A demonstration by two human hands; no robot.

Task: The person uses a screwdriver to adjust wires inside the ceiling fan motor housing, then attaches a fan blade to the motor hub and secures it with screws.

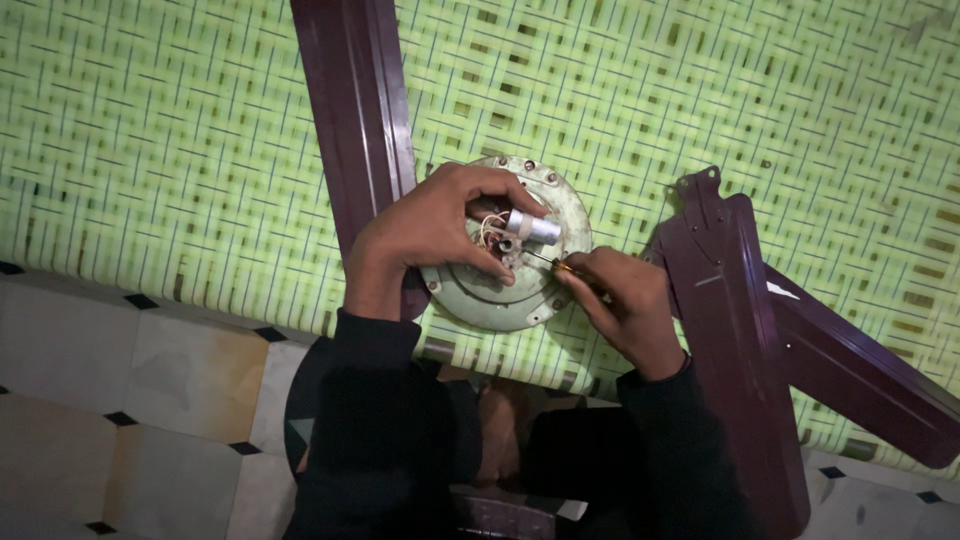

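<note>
while the left hand [430, 235] grasps one motor housing [505, 290], the right hand [620, 305] grips one screwdriver [545, 262] among three blades [355, 110].

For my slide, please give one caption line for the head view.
Left hand steadies a round fan motor housing on a green woven mat; right hand applies a screwdriver.

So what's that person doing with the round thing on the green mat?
A person in dark sleeves is working on a round pale-green fan motor housing lying on a green woven mat. The left hand steadies it by a small silver cylinder with thin wires. The right hand points a thin screwdriver at the middle. Dark maroon fan blades lie around it.
</note>
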